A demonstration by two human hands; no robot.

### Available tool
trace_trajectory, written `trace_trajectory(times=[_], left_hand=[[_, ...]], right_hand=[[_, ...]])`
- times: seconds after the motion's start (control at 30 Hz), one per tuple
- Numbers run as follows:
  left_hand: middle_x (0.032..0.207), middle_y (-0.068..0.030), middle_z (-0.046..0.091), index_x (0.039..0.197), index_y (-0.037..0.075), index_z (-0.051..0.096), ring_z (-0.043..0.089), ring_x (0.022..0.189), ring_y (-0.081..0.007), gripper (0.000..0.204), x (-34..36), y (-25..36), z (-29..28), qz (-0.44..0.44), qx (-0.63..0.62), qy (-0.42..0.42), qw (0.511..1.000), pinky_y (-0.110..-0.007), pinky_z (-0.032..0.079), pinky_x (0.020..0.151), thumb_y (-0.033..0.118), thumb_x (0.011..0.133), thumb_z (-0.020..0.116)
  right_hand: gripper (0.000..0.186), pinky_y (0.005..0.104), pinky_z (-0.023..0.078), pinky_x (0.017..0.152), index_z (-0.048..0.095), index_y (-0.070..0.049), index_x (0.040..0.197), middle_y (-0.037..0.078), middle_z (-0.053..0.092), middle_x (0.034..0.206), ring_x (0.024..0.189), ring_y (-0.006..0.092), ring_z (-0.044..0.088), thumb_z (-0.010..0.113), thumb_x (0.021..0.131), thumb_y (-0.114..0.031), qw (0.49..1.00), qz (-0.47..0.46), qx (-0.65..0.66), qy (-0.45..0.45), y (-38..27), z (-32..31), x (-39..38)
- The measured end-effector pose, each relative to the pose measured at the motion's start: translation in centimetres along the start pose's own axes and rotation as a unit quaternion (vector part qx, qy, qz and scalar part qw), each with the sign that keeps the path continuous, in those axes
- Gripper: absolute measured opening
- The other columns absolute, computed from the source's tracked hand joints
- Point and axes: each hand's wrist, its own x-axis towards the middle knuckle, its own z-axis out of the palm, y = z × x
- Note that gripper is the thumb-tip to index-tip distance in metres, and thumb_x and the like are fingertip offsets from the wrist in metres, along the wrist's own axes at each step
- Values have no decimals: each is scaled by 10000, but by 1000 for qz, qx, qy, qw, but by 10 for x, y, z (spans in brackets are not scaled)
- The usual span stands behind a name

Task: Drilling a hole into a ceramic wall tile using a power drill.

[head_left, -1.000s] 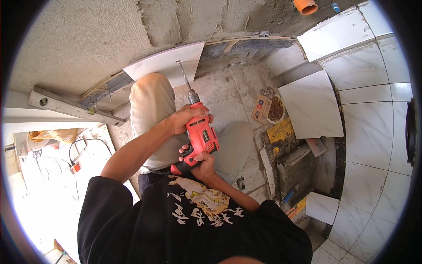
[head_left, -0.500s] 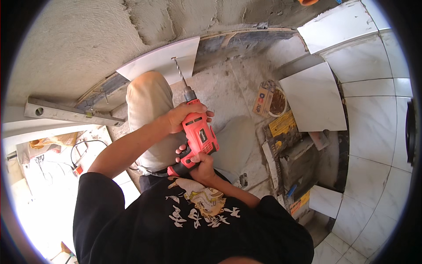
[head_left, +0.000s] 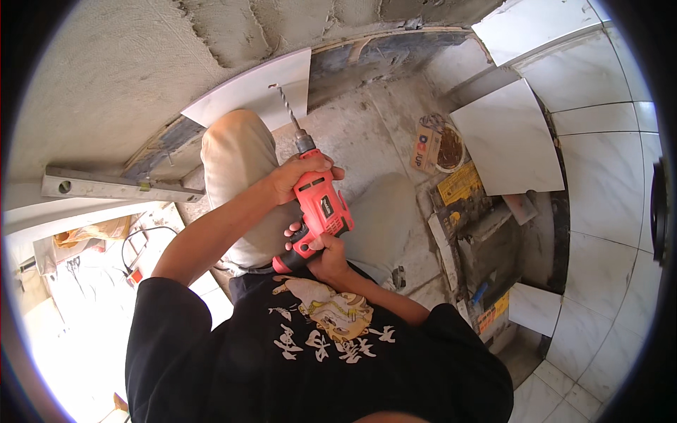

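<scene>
I hold a red power drill (head_left: 323, 209) in both hands above my bent knees. My left hand (head_left: 296, 174) wraps over the front of its body, just behind the grey chuck. My right hand (head_left: 323, 254) grips the handle at the rear. The long twist bit (head_left: 285, 108) points up and away, its tip level with a white tile (head_left: 257, 96) that leans against the rough cement wall (head_left: 113, 77); I cannot tell whether the tip touches the tile.
A metal spirit level (head_left: 116, 187) lies at the left. A large marble-look tile (head_left: 509, 137) leans at the right beside a small tub (head_left: 448, 146) and a carton. Tools and boxes (head_left: 479, 240) clutter the floor right. A cable (head_left: 144, 243) lies at the left.
The drill and both hands have shifted slightly, and the bit now points closer to the leaning white tile. My grip stays the same.
</scene>
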Motion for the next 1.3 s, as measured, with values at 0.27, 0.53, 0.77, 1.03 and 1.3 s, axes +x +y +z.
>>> trace_trajectory(times=[0.27,0.53,0.77,1.03,1.3], left_hand=[[1096,-173,697,1084,40,604,673,1005,-262,322,-1,0,3,4,6,1,1000,-430,573,872,192,833,737],[1090,-171,698,1085,35,602,672,994,-255,331,2,-3,-3,5,0,-5,1000,-433,577,863,193,829,740],[1104,-173,691,1102,33,585,668,1000,-258,354,-1,1,0,3,11,4,1000,-425,573,871,197,829,740],[1098,-173,690,1104,32,575,664,993,-251,359,0,3,3,1,20,13,1000,-422,571,865,196,827,734],[1097,-168,695,1064,51,596,666,947,-233,307,2,7,4,-25,17,6,1000,-404,572,854,168,814,732]], right_hand=[[654,467,517,843,507,-5,1208,149,613,1020,1023,335,591,514,555,-42,1000,-2,3,-9,0,-7,2],[690,461,515,831,492,2,1240,158,603,1018,1026,341,587,502,552,-40,1000,4,-1,-3,-2,-5,2],[689,455,514,839,491,2,1239,150,598,1018,1029,331,584,504,551,-45,1000,16,-3,-9,-3,-5,1],[658,456,509,862,503,12,1221,153,600,1063,1050,327,583,494,566,-51,1000,21,-15,-6,-7,-4,3],[591,447,514,857,528,38,1174,166,607,1058,1041,321,591,477,591,-39,999,41,-21,17,-9,4,-2]])
